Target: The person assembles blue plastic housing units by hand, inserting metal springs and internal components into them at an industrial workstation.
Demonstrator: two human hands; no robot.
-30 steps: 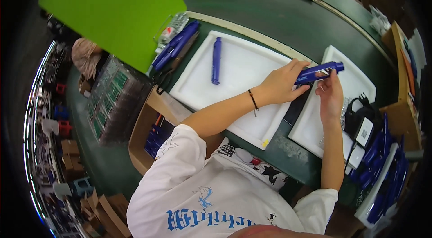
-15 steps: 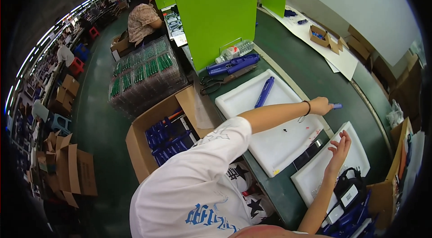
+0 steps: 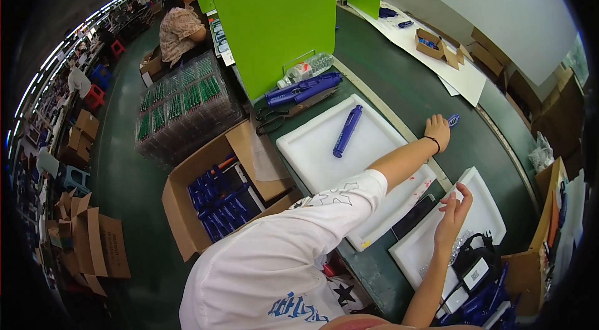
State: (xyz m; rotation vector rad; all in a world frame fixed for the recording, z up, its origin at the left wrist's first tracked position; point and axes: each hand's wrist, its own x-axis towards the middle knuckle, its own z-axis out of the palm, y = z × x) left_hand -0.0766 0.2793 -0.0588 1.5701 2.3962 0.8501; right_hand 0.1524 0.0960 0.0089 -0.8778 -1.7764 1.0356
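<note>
My left hand [image 3: 438, 131], a dark bracelet at its wrist, reaches far out over the green work surface [image 3: 399, 74]. Its fingers are closed on a small blue plastic part [image 3: 453, 120], whose end sticks out past them. My right hand [image 3: 452, 218] is raised over the right-hand white tray [image 3: 477, 189], fingers apart and slightly bent, with nothing visible in them. A long blue pen-shaped housing [image 3: 347, 130] lies in the larger white tray [image 3: 315, 146], left of my left forearm. Between the trays sits a flat black object [image 3: 413, 216].
Beyond the large tray lie a clear bottle [image 3: 306, 70], a bigger blue housing [image 3: 304, 90] and scissors [image 3: 271, 121]. A carton [image 3: 178, 205] holds several blue housings. A black corded adapter [image 3: 477, 271] rests on the right tray. A green partition [image 3: 274, 12] stands ahead; a co-worker [image 3: 181, 27] sits beyond.
My left hand has moved farther out with the blue part. My right hand stays over the right tray, almost unchanged. The whole view has shifted slightly.
</note>
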